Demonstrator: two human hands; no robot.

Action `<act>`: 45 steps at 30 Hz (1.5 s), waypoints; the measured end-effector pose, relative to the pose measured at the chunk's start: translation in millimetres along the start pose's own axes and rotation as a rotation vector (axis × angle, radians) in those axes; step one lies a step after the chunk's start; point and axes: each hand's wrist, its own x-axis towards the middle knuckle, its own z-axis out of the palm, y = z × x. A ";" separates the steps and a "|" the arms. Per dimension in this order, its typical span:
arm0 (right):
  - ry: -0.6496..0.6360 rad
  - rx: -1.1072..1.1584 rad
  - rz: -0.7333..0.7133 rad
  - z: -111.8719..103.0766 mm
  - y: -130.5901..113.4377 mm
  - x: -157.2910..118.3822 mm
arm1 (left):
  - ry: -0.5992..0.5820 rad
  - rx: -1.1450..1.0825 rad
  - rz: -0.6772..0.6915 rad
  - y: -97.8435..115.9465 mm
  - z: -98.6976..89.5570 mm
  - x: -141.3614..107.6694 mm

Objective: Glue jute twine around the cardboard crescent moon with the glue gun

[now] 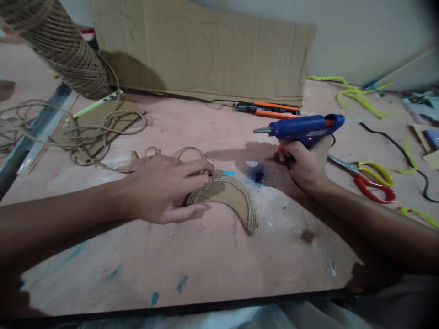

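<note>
My left hand is closed over the left end of a cardboard crescent, its fingers bent and partly hiding that end. Rows of jute twine run along the crescent's outer curve, and a loose loop of twine stands up behind my fingers. In my right hand a blue hot glue gun is gripped by its handle, held above the table. Its metal nozzle points left, beyond and to the right of the crescent, not touching it. A small red light glows on the gun's side.
A large twine spool stands at the back left, near tangled twine and a metal ruler. An upright cardboard sheet, an orange cutter, scissors and yellow cord lie around the back and right.
</note>
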 end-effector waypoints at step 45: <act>-0.105 0.011 0.074 -6.2 15.2 9.8 | -0.060 -0.054 -0.013 -3.1 -6.9 -1.1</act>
